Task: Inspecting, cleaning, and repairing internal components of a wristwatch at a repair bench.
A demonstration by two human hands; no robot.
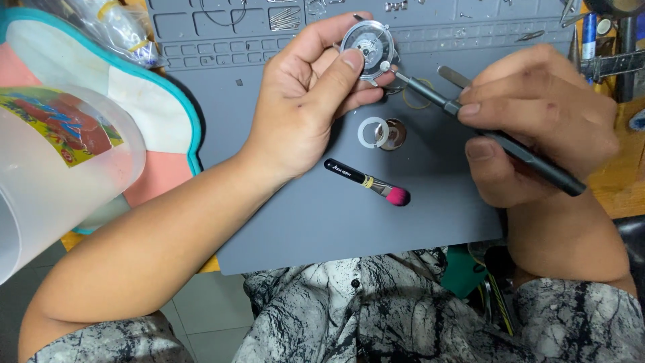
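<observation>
While both hands grip, left hand (306,101) on round mechanism (367,46), right hand (537,124) on screwdriver (497,138), grey work mat (322,222), tiled floor (208,309)

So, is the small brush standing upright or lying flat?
Lying flat: the brush rests lengthwise on the grey mat, pink bristles pointing right, with no hand touching it.

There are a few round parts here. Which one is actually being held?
The silvery round mechanism, gripped in the left hand above the grey mat. The white ring and the brownish disc lie loose on the mat, untouched.
</observation>
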